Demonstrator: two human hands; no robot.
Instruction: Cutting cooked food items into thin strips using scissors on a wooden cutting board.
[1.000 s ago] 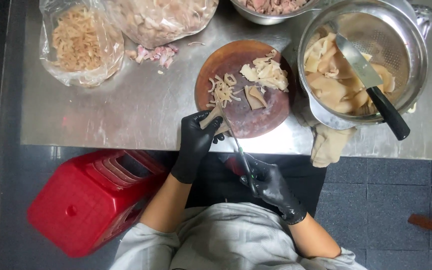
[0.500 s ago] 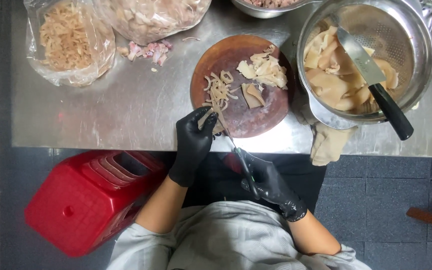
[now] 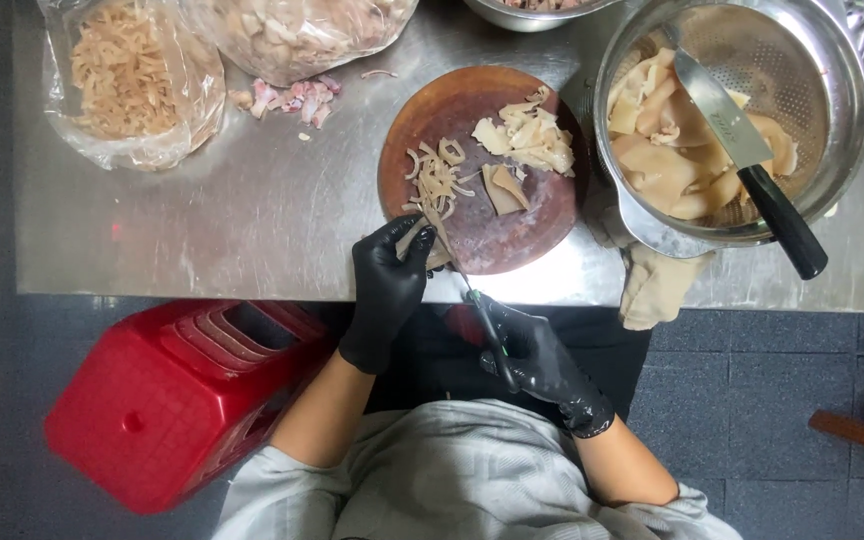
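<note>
Both my hands wear black gloves. My left hand (image 3: pixel 387 285) pinches a pale strip of meat (image 3: pixel 414 238) at the near edge of the round brown cutting board (image 3: pixel 482 235). My right hand (image 3: pixel 535 360) grips scissors (image 3: pixel 472 300) whose blades reach up to that strip. On the board lie thin cut strips (image 3: pixel 437 180) and a pile of larger pale pieces (image 3: pixel 527 140).
A metal colander (image 3: pixel 832 130) at the right holds pale meat pieces and a black-handled knife (image 3: pixel 752 175). Two clear bags, one of shredded strips (image 3: pixel 127 75) and one of pale chunks (image 3: pixel 302 30), lie at the back left. A cloth (image 3: pixel 657 285) hangs over the steel table's edge. A red plastic stool (image 3: pixel 177 390) stands below left.
The view has shifted slightly. My hands stay at the board's near edge with the scissors on the strip; little else differs.
</note>
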